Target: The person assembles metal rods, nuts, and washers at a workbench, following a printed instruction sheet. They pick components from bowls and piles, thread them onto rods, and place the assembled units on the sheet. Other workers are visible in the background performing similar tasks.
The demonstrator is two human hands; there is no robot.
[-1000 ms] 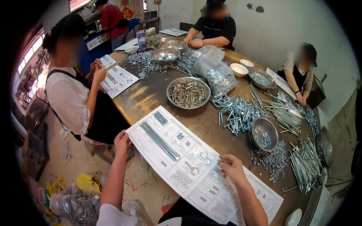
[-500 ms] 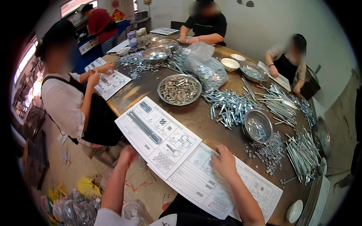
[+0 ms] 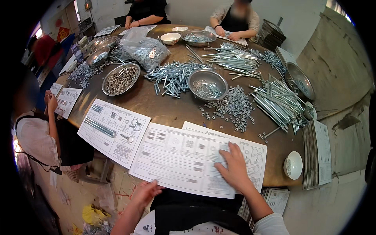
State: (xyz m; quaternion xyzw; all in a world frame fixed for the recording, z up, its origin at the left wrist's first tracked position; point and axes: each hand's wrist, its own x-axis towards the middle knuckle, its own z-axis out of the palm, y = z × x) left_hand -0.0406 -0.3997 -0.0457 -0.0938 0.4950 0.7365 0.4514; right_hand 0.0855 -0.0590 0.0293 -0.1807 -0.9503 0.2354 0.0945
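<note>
My right hand [image 3: 234,166] lies on a white printed card [image 3: 168,162], fingers spread over its right part. The card is slightly blurred and overlaps another printed card [image 3: 254,150] beneath. My left hand [image 3: 145,192] is at the near edge of the upper card, thumb tip by the edge and fingers loosely bent; nothing shows in it. To the left lies a printed card [image 3: 124,121] bearing metal parts: long bolts [image 3: 100,127], an eye bolt [image 3: 127,138], rings and several nuts [image 3: 124,151].
Beyond the cards are a steel bowl of rings [image 3: 207,85], loose nuts [image 3: 231,107], short bolts [image 3: 174,78], long bolts [image 3: 276,102] and a bowl of brass-coloured sleeves [image 3: 121,79]. A white bowl [image 3: 293,165] and a card stack [image 3: 316,154] stand right. Co-workers sit around the table.
My view has swung right. The upper card has shifted left under my right hand, uncovering more of the card below. My left hand has come from beside the table to the card's near edge.
</note>
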